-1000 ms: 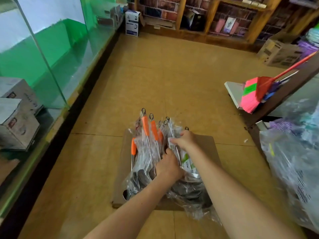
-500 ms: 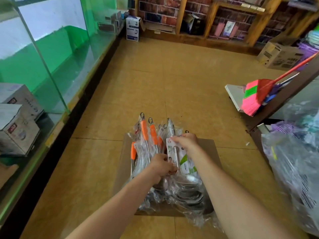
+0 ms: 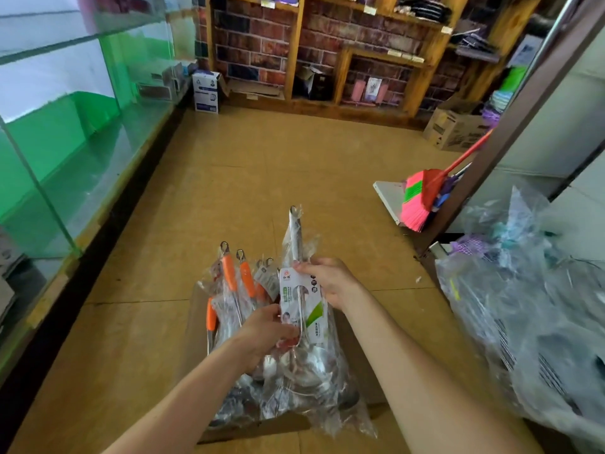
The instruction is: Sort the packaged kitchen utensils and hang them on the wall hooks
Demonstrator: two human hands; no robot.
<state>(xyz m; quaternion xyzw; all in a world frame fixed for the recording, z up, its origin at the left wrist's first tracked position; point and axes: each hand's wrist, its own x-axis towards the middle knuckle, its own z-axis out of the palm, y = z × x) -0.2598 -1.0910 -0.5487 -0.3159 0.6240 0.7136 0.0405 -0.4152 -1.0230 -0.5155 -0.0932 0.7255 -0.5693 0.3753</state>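
Only the person's forearms and hands are in view. The left hand [image 3: 262, 335] and the right hand [image 3: 330, 283] are bare. Both forearms are bare right down to the lower edge; clothing lies out of view.

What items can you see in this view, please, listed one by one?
packaged steel ladle: one, white-green card, held above pile
cardboard sheet: one, brown, on floor
orange-handled utensils: several, bagged, piled on that sheet
broom: one, pink-green bristles, leaning right
cardboard box: one, brown, far right
white box: one, blue print, far-left floor
glass display case: one, green-backed, left
plastic bag: one, clear, stuffed, right
left hand: grips pack low
right hand: pinches card top
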